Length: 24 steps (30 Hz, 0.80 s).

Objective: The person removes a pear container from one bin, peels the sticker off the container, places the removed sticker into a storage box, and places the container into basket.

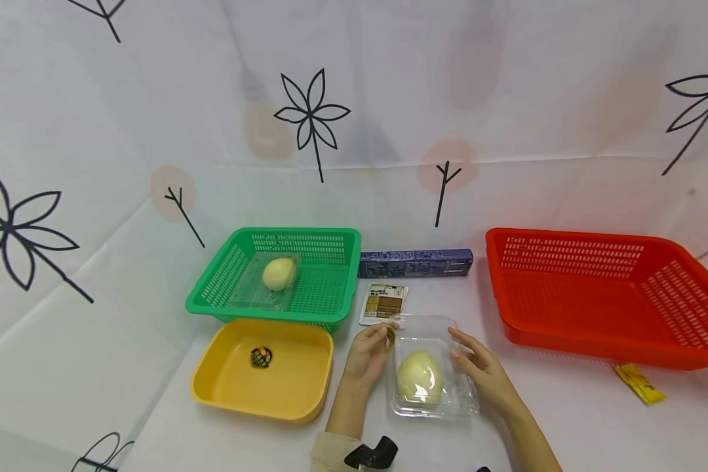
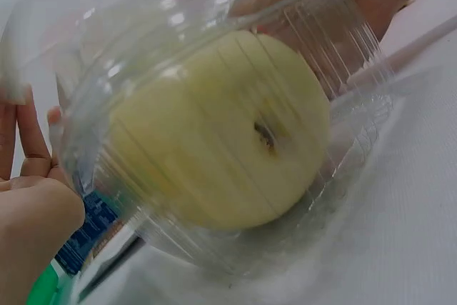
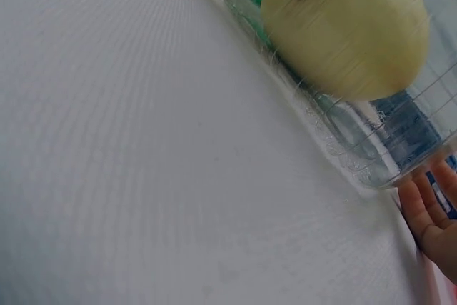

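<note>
A clear plastic clamshell box (image 1: 410, 410) stands on the white table, holding a pale yellow-green fruit (image 1: 419, 377). Beside the box's far left corner, my left hand (image 1: 362, 360) pinches a small dark patterned piece (image 1: 391, 336) between its fingertips. The fingers of my right hand (image 1: 486, 377) reach out and touch the box's right side. The left wrist view gives a close look at the fruit (image 2: 221, 133) through the ribbed plastic. In the right wrist view, my right fingertips (image 3: 418, 198) rest at the box's lower edge.
At the left, a green basket (image 1: 345, 301) contains another boxed fruit (image 1: 279, 274). A yellow basin (image 1: 230, 387) in front contains a dark patterned piece (image 1: 261, 357). Behind the hands lie a card (image 1: 385, 301) and a long blue box (image 1: 415, 263). A red basket (image 1: 566, 288) and yellow packet (image 1: 640, 383) are right.
</note>
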Each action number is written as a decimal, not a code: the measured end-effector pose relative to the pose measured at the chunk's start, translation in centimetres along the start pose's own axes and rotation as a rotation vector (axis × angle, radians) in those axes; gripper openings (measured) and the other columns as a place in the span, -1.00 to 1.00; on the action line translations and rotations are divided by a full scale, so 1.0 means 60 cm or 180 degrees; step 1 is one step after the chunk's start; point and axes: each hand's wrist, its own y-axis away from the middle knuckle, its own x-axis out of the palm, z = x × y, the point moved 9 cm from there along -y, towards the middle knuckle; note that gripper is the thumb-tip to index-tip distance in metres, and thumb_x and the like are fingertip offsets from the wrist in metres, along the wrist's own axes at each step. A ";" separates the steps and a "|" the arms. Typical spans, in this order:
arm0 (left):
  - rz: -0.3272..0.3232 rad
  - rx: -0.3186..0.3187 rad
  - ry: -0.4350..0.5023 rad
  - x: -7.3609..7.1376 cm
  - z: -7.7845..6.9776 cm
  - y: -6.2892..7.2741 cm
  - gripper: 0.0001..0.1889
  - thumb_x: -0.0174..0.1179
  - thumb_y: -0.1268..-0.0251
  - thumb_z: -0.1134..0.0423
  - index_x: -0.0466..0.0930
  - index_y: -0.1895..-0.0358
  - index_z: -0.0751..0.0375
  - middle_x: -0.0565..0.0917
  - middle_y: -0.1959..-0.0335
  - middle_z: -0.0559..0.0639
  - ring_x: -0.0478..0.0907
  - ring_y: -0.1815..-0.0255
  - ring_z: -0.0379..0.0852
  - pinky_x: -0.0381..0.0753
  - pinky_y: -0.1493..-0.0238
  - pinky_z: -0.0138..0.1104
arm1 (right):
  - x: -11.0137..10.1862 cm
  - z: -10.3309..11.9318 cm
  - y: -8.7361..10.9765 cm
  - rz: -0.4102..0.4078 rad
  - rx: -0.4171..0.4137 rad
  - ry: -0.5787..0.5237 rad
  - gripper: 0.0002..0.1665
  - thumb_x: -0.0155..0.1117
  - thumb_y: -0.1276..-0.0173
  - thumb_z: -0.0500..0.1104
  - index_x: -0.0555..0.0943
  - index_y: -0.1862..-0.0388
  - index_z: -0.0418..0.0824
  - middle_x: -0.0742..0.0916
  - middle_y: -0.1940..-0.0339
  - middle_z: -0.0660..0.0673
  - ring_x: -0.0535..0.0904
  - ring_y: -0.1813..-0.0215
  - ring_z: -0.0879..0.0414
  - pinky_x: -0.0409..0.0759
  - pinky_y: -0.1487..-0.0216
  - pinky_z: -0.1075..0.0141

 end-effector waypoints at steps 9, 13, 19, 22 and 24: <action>-0.0058 -0.0043 -0.0387 0.006 -0.001 -0.001 -0.51 -0.15 -0.35 0.55 0.71 0.40 -0.08 0.70 0.33 -0.20 0.50 0.12 -0.25 0.27 -0.11 -0.37 | 0.000 -0.003 -0.001 0.0021 0.0073 0.0004 -0.51 0.08 -0.41 -0.23 0.39 -0.31 -0.15 0.47 -0.29 0.03 0.51 -0.03 0.38 0.52 0.06 0.42; -0.0113 -0.0167 -0.0724 0.013 -0.008 0.004 -0.58 -0.04 -0.27 0.54 0.69 0.40 -0.10 0.67 0.35 -0.24 0.46 0.11 -0.25 0.15 -0.20 -0.30 | -0.001 -0.004 -0.002 0.0017 0.0062 0.0036 -0.52 0.09 -0.41 -0.23 0.40 -0.31 -0.15 0.47 -0.28 0.04 0.51 -0.01 0.40 0.52 0.06 0.42; -0.0211 -0.0394 -0.1504 0.022 -0.038 0.025 -0.84 0.09 -0.23 0.48 0.62 0.18 0.44 0.65 0.38 -0.24 0.51 0.22 -0.28 0.35 -0.06 -0.34 | -0.001 -0.005 -0.002 0.0012 0.0028 0.0032 -0.52 0.09 -0.41 -0.23 0.40 -0.31 -0.15 0.48 -0.28 0.03 0.52 -0.01 0.40 0.52 0.06 0.43; -0.0221 -0.0371 -0.1852 0.025 -0.068 0.040 -0.71 0.10 -0.24 0.48 0.45 0.08 0.73 0.65 0.37 -0.17 0.53 0.28 -0.29 0.47 0.07 -0.41 | -0.001 -0.005 -0.002 0.0009 0.0032 0.0040 -0.52 0.09 -0.41 -0.24 0.40 -0.30 -0.18 0.48 -0.28 0.04 0.51 -0.01 0.41 0.52 0.06 0.44; -0.0294 -0.0361 -0.2067 0.021 -0.092 0.052 -0.70 0.12 -0.23 0.47 0.45 0.08 0.72 0.64 0.36 -0.14 0.54 0.30 -0.30 0.51 0.12 -0.43 | -0.001 -0.005 -0.001 0.0003 0.0052 0.0044 -0.52 0.09 -0.40 -0.23 0.40 -0.30 -0.20 0.48 -0.29 0.02 0.51 -0.01 0.41 0.52 0.06 0.44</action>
